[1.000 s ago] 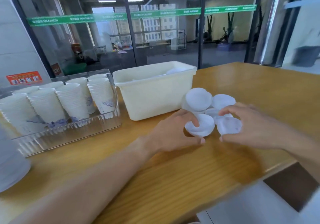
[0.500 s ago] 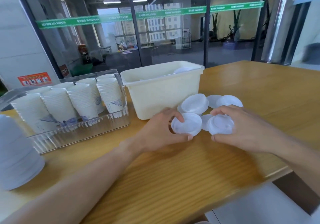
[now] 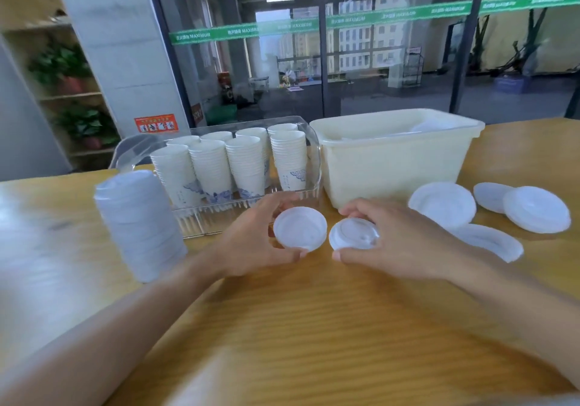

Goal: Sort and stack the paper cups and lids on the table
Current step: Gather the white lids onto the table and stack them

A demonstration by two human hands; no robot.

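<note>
cups (image 3: 238,167) look done, stacked in the clear tray (image 3: 315,167), a tall lid stack (image 3: 139,223) stands left on the table (image 3: 314,327), my left hand (image 3: 251,239) and right hand (image 3: 398,242) each pinch one lid, and four loose lids (image 3: 442,204) wait at right.

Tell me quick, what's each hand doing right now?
Left hand: holding a white plastic lid.
Right hand: holding another lid.

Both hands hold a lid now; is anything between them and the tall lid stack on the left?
Nothing visible does. The left hand and right hand each grip a lid, and bare table runs to the lid stack.
</note>
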